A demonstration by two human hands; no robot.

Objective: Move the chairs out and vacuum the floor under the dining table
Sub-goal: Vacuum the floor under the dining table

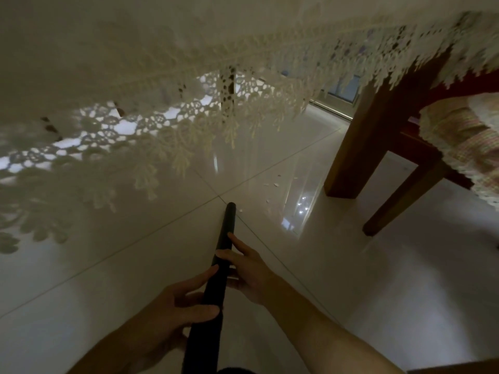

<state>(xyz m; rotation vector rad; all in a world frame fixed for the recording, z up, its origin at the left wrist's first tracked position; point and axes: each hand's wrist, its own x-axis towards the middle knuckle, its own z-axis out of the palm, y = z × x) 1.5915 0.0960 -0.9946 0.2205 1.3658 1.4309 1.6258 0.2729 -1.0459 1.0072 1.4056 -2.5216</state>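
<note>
– Nearest the bottom edge of the floor (pixel 108 279), what are the hands doing?

– Both are on a black vacuum tube (pixel 227 228). The left hand (pixel 172 309) grips it lower down, thumb over the top and fingers wrapped round from the left. The right hand (pixel 251 276) holds it just ahead: its thumb lies across the tube, and its forefinger is stretched forward along the tube's right side.

– And where does the tube point?

– Away from the person and down at the floor. Its open end is where two tile joints (pixel 162 225) cross. I cannot tell whether it touches the tiles.

– Anything lying there?

– Small white scraps (pixel 276 184). One is just beside the tube's end, and the others are scattered beyond it to the right, towards the table leg (pixel 361 147).

– What is right of that leg?

– A wooden chair (pixel 405 201) with a checked, lace-trimmed cushion (pixel 467 147). It stands close to the leg at the right edge, and its seat reaches under the table edge.

– And above?

– A cream tablecloth (pixel 135 63) hangs low across the view. Its lace border (pixel 189 147) lets light through. Beyond it, a metal strip (pixel 332 110) runs along the floor's far side.
</note>
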